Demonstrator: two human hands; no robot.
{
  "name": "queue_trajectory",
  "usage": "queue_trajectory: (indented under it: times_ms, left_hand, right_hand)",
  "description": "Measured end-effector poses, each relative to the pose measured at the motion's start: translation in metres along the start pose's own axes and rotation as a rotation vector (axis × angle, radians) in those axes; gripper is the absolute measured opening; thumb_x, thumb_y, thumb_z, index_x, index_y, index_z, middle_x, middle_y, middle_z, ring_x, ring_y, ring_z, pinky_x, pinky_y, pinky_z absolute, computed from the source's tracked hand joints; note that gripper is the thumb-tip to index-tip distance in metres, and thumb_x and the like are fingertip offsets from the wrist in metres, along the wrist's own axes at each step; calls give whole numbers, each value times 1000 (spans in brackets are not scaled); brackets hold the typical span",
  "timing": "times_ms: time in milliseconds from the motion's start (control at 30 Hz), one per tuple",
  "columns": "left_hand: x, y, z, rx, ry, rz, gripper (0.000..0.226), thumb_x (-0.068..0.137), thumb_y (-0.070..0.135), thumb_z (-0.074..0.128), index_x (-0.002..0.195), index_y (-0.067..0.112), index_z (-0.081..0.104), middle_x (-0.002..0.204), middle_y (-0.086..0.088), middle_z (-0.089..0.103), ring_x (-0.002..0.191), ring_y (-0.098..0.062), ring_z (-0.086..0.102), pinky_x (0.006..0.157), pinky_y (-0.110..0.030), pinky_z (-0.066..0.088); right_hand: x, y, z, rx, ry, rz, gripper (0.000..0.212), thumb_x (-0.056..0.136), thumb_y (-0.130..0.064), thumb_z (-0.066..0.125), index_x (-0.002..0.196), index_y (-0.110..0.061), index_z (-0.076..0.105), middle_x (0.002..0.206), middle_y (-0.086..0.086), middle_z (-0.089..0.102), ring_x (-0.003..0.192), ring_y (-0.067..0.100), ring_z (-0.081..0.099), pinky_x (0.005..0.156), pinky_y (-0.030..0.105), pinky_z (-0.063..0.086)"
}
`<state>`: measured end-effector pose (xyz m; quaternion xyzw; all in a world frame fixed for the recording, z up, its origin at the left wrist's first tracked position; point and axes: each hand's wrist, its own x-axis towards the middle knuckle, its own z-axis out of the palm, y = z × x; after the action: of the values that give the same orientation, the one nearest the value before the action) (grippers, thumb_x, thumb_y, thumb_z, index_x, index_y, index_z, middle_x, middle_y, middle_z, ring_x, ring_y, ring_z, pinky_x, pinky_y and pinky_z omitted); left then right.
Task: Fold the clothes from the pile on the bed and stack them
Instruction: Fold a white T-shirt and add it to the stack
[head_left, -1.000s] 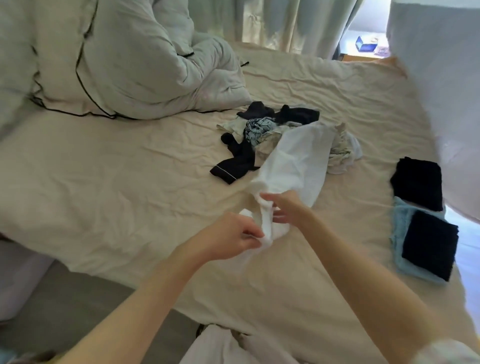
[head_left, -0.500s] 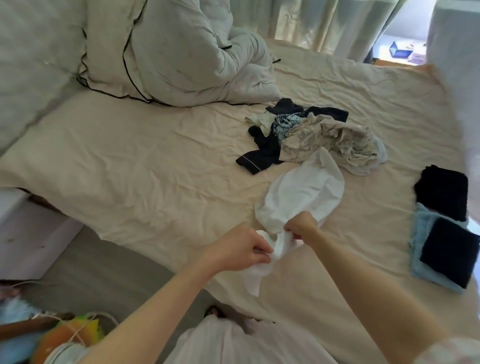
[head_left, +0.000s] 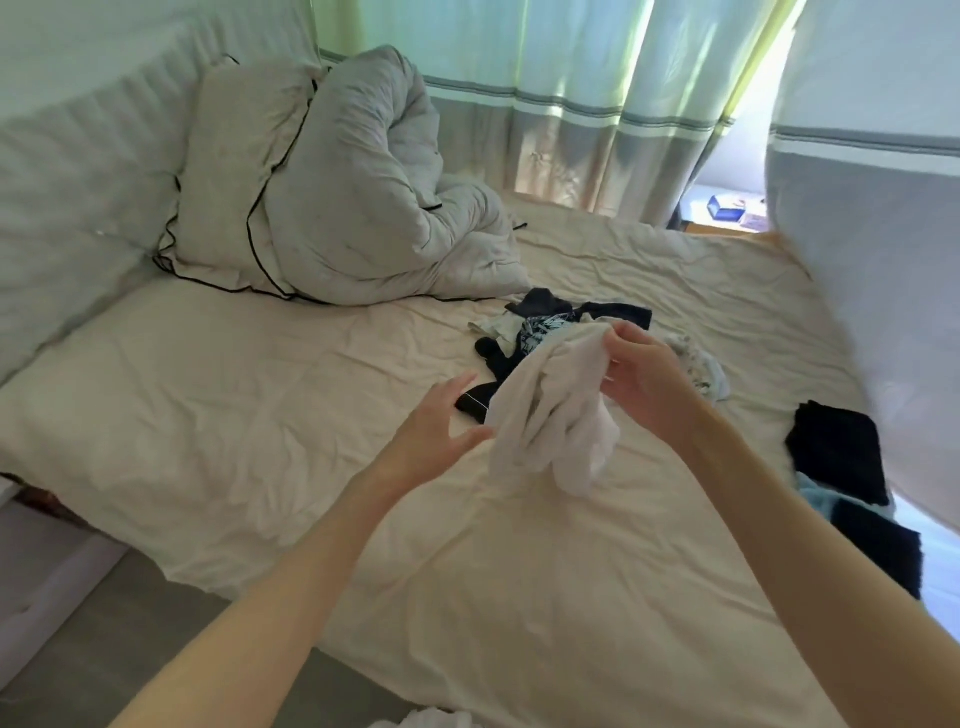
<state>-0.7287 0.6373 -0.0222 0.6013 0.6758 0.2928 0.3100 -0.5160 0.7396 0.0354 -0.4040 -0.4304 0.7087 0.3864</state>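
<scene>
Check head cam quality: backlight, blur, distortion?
Head view: strong backlight through the curtains; window gap blown out. Wide-angle bowing at the edges. Right-edge folded stack soft. White garment and both hands, left and right, are evenly lit, only slightly soft.

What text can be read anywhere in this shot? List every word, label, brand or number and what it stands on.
None can be read.
White garment, held up by the right hand: no print or tag shows.
Patterned cloth in the pile: a pattern, no letters.
Blue box past the bed: too small and blurred to read.
</scene>
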Motion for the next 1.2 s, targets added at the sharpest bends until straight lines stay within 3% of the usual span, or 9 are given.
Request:
queue_trajectory:
  times_ms: [133,233,333,500,667,767,967,1100,1200]
  left_hand:
    - [18,29,-2,-72,48,57,72,79,39,71,141,27,36,127,15,43,113,-2,44,93,-20,35]
    - [31,43,-11,25,201,95,10,86,24,65,90,14,63,88,2,65,84,-13,61,73,-19,43]
    - [34,38,-48,89,248,87,39,90,16,61,56,18,41,52,5,41,51,-10,37,50,-15,28]
    - [29,30,-113,62,287,103,16,95,11,51,95,5,66,76,1,59,72,-13,50,61,-19,32]
    - [24,41,-158,14,422,107,14,96,14,50,92,13,63,71,2,54,60,3,44,57,-10,33]
    - [14,48,-176,32,464,159,13,95,14,51,87,17,62,71,1,56,67,-7,45,61,-17,34]
    - [11,63,-199,66,625,259,12,92,11,56,90,16,66,72,21,56,65,18,50,63,-2,34]
    - [11,39,-199,163,725,27,15,90,6,57,101,5,67,91,-6,64,86,-13,57,73,-20,36]
    - [-6,20,-160,224,833,56,20,86,13,63,106,11,63,96,-8,60,88,-23,56,78,-26,39]
  right_hand:
    - [3,-45,27,-24,-94,-135,20,98,-10,45,81,-14,55,67,-4,59,60,12,57,57,23,48]
    - [10,-61,44,-133,-86,-174,20,98,-13,47,80,-17,55,68,-3,55,58,12,53,51,22,46]
    - [21,-68,47,-474,78,-243,24,98,-16,47,76,-23,52,64,-6,49,56,9,45,49,22,37]
    - [35,-55,55,-777,13,-277,11,94,-23,56,84,-20,54,78,-2,52,65,5,44,58,14,35]
    - [40,-57,81,-1063,-233,-485,38,77,-26,77,110,-19,59,102,-8,55,91,3,48,71,-1,31]
    - [46,-62,85,-967,-221,-512,13,81,-19,74,86,-13,64,74,-9,54,65,-5,47,65,18,33]
    - [60,-68,109,-1191,-123,-526,50,93,-35,57,54,-15,33,52,-4,33,49,11,31,46,18,28]
    - [67,-79,143,-1134,-207,-364,48,94,-34,56,55,-14,36,54,0,37,49,12,35,44,13,28]
    - [75,-85,175,-732,-142,-117,29,93,-29,56,97,0,59,93,17,62,81,28,63,74,31,54]
